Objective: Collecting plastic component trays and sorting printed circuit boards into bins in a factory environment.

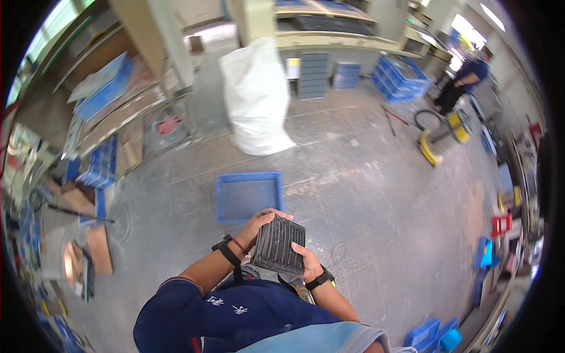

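1. A dark, block-like stack of thin layers, its top face lined with rows of small pale marks, is held in front of the torso, above the floor.
2. The left hand is clamped on the stack's far left corner, its fingers reaching along the far edge.
3. The right hand grips the right edge, thumb pressed on the top face; its other fingers are hidden, so I cannot tell how they lie.
4. A shallow blue tray rests on the floor just beyond the hands; in this view, its near right corner lies close to the left fingertips.
5. Past the tray's far edge, a tall white sack stands on the floor.
6. Toward the floor's far edge, under a bench, are grey stacked blocks and a blue crate.
7. Near the floor's far right corner are a yellow-and-grey vacuum cleaner and another person.
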Available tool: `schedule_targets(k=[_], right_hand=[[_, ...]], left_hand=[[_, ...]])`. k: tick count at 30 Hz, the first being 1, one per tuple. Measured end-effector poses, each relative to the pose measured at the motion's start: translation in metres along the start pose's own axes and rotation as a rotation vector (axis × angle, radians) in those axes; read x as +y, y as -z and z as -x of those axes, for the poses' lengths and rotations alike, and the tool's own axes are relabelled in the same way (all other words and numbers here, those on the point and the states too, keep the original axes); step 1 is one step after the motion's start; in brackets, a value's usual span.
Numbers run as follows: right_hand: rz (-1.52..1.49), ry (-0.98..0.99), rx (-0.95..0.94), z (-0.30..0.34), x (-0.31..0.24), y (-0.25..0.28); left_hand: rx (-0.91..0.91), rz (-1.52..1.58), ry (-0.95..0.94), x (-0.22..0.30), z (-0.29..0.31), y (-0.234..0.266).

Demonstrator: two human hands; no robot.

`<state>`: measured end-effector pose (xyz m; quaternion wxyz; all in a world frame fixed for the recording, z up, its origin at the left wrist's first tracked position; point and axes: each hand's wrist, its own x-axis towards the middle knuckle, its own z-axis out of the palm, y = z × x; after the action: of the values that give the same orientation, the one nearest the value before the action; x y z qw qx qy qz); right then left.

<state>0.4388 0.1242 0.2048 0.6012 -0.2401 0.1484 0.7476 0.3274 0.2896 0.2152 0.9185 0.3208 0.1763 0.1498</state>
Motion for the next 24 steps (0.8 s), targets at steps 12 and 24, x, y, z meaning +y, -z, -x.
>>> schedule_targets(k=[12,24], right_hand=[[0.373,0.954,0.410,0.308,-0.135,0.180],[0.606,1.296,0.928,0.428,-0.144,0.178]], left_hand=[[-0.382,-0.138,0.471,-0.257,-0.146,-0.255],[-0.626,-0.029,1.116,-0.400,-0.218,-0.395]])
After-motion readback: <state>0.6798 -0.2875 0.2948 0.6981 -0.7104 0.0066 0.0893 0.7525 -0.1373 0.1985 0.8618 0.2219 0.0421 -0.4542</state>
